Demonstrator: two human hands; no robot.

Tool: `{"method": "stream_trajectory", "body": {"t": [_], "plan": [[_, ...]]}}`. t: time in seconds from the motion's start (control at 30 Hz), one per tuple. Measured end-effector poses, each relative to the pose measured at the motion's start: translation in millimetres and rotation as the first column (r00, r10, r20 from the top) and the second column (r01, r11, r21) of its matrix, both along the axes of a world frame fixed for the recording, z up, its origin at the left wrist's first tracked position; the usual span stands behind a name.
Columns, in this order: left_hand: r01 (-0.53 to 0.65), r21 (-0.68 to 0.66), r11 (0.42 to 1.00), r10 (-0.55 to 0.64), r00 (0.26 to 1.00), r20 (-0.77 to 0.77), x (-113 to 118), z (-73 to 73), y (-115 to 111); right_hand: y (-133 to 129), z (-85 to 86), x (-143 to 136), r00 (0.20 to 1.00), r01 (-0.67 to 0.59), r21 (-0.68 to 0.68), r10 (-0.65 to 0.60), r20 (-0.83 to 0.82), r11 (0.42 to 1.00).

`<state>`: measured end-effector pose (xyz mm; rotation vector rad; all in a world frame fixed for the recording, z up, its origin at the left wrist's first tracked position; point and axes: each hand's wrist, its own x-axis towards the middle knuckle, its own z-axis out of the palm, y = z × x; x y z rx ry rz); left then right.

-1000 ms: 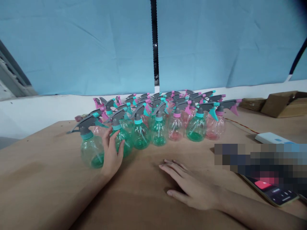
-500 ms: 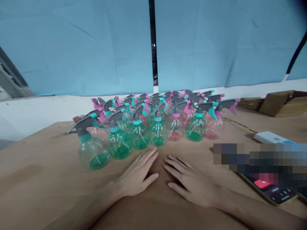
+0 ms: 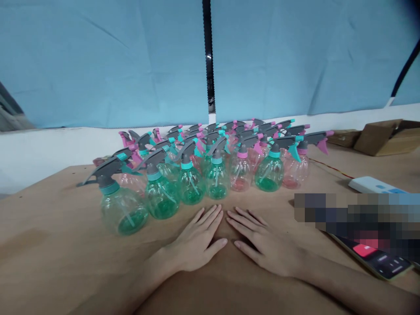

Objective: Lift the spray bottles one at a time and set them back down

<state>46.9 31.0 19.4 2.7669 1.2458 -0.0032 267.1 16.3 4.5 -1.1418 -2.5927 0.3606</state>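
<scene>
My left hand (image 3: 200, 240) lies flat on the wooden table (image 3: 78, 271), palm down, fingers stretched out. Beside it, a small gap away, my right hand (image 3: 262, 240) rests flat too, fingers a little spread. Neither hand holds anything. Just beyond the fingertips stand several clear round spray bottles in rows. Those in front include a green spray bottle (image 3: 162, 197), another green spray bottle (image 3: 217, 179) and a pink spray bottle (image 3: 241, 175). Their trigger heads are grey with teal or pink parts. Bottles in the back rows are partly hidden.
On the right lies a phone (image 3: 387, 262) with a lit screen, partly covered by a pixelated patch. Behind it are a white power strip (image 3: 374, 184) with a thin cable and an open cardboard box (image 3: 380, 140). A blue sheet (image 3: 114, 65) covers the wall behind the table.
Both hands lie flat as before; my left hand has shifted slightly right, towards my right hand. The camera view has moved a little. The bottles stand in the same arrangement.
</scene>
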Motion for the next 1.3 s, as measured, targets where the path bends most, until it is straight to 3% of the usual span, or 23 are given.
{"method": "stream_trajectory", "body": {"t": [0.27,0.8,1.3], "plan": [[-0.026,-0.016,1.0,0.025,0.999,-0.038,3.9,7.3,-2.2,0.2,0.4,-0.4,1.0,0.007,0.014,-0.008,0.03,1.0],[-0.022,-0.02,1.0,0.02,0.997,-0.068,2.9,6.4,-1.3,1.0,-3.5,0.6,1.0,0.0,0.052,0.001,-0.026,0.999],[0.005,0.065,0.998,-0.002,0.999,-0.044,2.6,5.9,-1.9,0.4,-1.6,-0.5,1.0,-0.003,0.055,0.004,-0.012,0.998]]}}
